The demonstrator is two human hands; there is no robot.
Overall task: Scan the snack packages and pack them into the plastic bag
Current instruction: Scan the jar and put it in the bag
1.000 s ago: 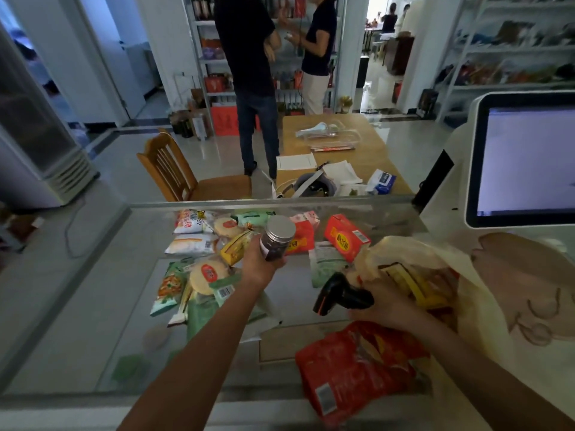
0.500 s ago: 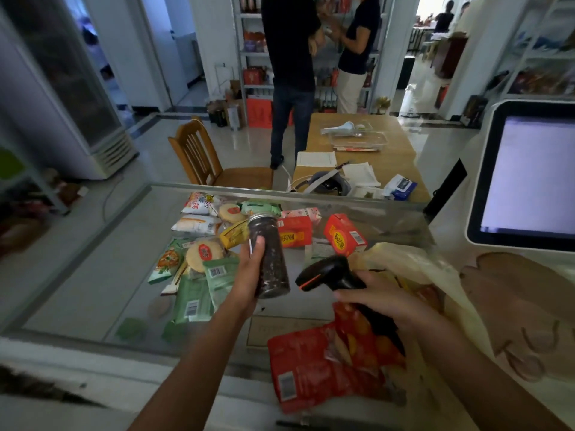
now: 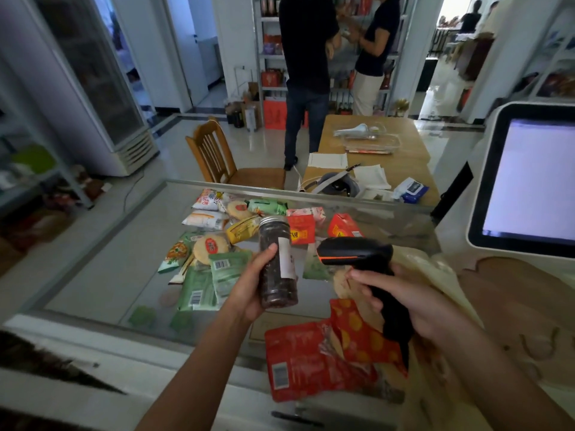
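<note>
My left hand (image 3: 250,289) grips a clear jar (image 3: 277,262) of dark contents with a silver lid, held upright above the glass counter (image 3: 102,275), its white label facing right. My right hand (image 3: 401,297) holds a black barcode scanner (image 3: 354,251) with an orange stripe, its head close beside the jar's label. Several snack packages (image 3: 217,241) lie spread on the counter behind the jar. A red snack bag (image 3: 311,359) lies at the front edge. The pale yellow plastic bag (image 3: 435,272) sits to the right under my right arm, with packages inside.
A register screen (image 3: 529,178) stands at the right. Beyond the counter are a wooden chair (image 3: 217,157) and a wooden table (image 3: 373,150) with papers and a tray. Two people (image 3: 311,57) stand by shelves at the back. A fridge (image 3: 102,88) stands left.
My left hand lifted the jar from the pile and brought it nearer, turning it upright. My right hand raised the scanner up beside the jar's label.
</note>
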